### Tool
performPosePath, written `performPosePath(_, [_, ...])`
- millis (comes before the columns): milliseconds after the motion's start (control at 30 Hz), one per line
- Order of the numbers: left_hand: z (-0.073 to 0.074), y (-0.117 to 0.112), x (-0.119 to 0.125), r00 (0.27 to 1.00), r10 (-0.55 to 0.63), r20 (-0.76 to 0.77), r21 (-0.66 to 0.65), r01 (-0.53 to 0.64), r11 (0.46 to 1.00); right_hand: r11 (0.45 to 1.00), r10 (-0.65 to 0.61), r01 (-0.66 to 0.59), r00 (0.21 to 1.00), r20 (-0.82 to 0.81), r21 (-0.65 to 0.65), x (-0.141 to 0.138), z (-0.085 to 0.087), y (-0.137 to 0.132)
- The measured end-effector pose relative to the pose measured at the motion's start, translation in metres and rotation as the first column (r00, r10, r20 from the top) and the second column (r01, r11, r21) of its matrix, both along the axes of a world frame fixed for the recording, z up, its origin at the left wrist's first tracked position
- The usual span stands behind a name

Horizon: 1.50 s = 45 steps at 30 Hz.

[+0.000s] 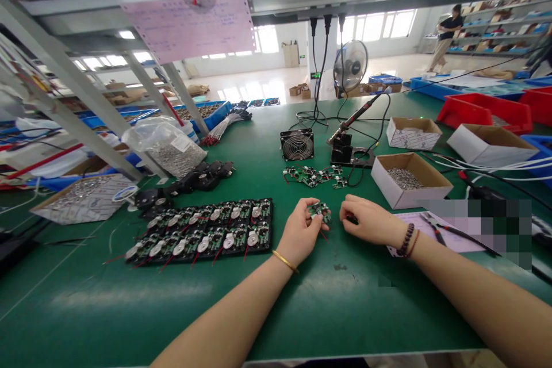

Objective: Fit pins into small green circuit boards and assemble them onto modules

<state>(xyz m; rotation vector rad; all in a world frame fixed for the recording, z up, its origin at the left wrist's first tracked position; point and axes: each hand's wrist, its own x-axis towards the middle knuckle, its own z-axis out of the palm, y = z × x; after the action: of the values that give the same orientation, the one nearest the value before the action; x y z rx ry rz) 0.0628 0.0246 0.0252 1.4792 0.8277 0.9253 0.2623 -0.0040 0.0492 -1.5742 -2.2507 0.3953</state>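
My left hand [301,229] pinches a small green circuit board [319,211] with a red wire hanging below it. Just to the right, my right hand [366,219] is closed, its fingers curled toward the board but apart from it; whatever they hold is hidden. Left of my hands lies a black tray [271,236] with two rows of green board assemblies, each bearing a round silvery part and trailing red wires. Beyond my hands, a loose cluster of green circuit boards [308,176] lies on the green table [276,310].
A soldering iron [356,118] leans in its black stand [341,154] beside a small square fan [297,145]. White boxes, one with metal parts [405,179], stand right. Pliers [435,227] rest on pink paper. A bag of metal parts [175,149] sits left; a person [448,34] stands far back.
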Motion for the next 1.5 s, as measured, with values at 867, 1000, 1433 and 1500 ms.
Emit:
performPosePath(867, [0.003, -0.012, 0.004, 0.997, -0.049, 0.063, -0.065, 0.053, 0.997, 0.993, -0.099, 0.024, 0.724, -0.683, -0.119, -0.022, -0.013, 0.001])
performPosePath(1000, [0.004, -0.012, 0.005, 0.999, -0.041, 0.036, -0.018, 0.042, 0.999, 0.994, -0.095, 0.038, 0.748, -0.656, -0.101, -0.023, -0.010, 0.001])
performPosePath(1433, [0.003, -0.008, 0.002, 1.000, -0.011, -0.022, 0.099, 0.013, 0.995, 0.985, -0.108, -0.026, 0.681, -0.724, -0.172, -0.015, -0.018, 0.011])
performPosePath(1500, [0.005, 0.000, 0.001, 0.998, 0.049, 0.044, 0.035, -0.050, 0.998, 0.991, -0.105, 0.033, 0.783, -0.613, -0.128, -0.009, -0.016, 0.013])
